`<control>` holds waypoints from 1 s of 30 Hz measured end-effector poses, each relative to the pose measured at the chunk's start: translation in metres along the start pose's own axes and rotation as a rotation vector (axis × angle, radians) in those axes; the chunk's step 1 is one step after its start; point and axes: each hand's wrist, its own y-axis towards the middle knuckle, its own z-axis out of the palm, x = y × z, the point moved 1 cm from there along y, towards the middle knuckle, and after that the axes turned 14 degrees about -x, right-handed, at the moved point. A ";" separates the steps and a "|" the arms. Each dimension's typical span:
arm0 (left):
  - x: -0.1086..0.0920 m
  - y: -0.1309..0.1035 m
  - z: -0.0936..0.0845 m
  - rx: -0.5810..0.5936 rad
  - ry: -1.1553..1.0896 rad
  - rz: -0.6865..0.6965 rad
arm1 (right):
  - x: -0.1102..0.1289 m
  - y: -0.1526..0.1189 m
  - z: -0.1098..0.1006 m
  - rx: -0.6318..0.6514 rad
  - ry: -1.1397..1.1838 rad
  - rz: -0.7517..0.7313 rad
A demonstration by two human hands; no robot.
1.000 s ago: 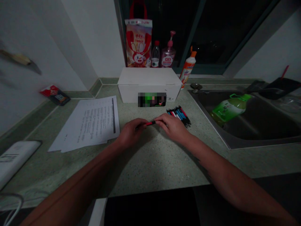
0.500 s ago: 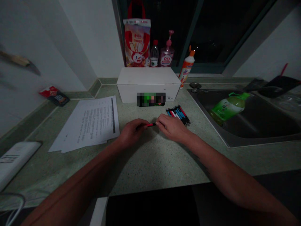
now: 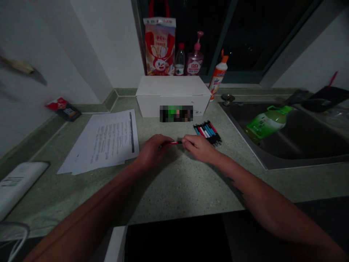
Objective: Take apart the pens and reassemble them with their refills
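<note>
Between my two hands is a slim red and black pen, held level just above the counter. My left hand is closed around its left end. The fingers of my right hand pinch the black right end, and that tip is hidden in them. Just behind my right hand lies a row of several pens in black, blue, red and white, side by side on the speckled green counter.
A white box stands behind my hands. Printed sheets lie to the left. At the right is a sink with a green jug in it. An orange and white bottle stands beside the box.
Both hands stay on the pen at nearly the same spot. A white stretch now shows on the red part of the pen. The whole view has shifted slightly.
</note>
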 end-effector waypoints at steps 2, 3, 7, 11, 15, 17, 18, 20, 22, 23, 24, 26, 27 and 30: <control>0.001 -0.001 0.001 0.007 0.005 0.000 | 0.000 0.000 0.001 -0.002 -0.009 0.024; 0.002 -0.001 0.002 0.012 0.005 -0.001 | 0.000 0.000 0.000 -0.015 -0.032 0.022; 0.001 -0.002 0.003 0.025 0.013 -0.001 | 0.000 -0.001 -0.001 -0.063 -0.082 -0.020; 0.000 -0.002 0.002 0.027 0.023 0.008 | 0.000 0.000 0.001 -0.040 -0.061 -0.017; -0.002 -0.003 0.002 0.035 0.040 0.005 | -0.001 0.001 0.002 -0.020 -0.111 0.030; -0.002 -0.003 0.002 0.033 0.040 0.000 | -0.001 0.001 0.001 -0.021 -0.101 0.030; -0.002 -0.004 0.002 0.031 0.041 -0.001 | 0.000 0.000 0.001 -0.020 -0.088 0.022; -0.002 -0.003 0.002 0.025 0.048 0.001 | 0.000 0.000 0.000 -0.017 -0.056 0.008; -0.002 -0.002 0.001 0.015 0.058 0.012 | 0.000 0.000 0.001 -0.012 -0.007 0.016; -0.002 -0.002 0.000 0.006 0.062 0.020 | 0.000 0.000 0.002 -0.012 0.027 0.037; -0.003 -0.001 0.000 -0.004 0.066 0.029 | 0.001 0.001 0.003 -0.012 0.067 0.066; -0.003 -0.001 -0.001 -0.021 0.070 0.048 | 0.001 0.001 0.005 -0.005 0.134 0.123; -0.004 -0.001 -0.001 -0.025 0.070 0.057 | 0.001 0.001 0.005 -0.006 0.142 0.142; -0.004 -0.002 -0.001 -0.019 0.065 0.071 | 0.001 0.001 0.004 -0.045 0.038 0.130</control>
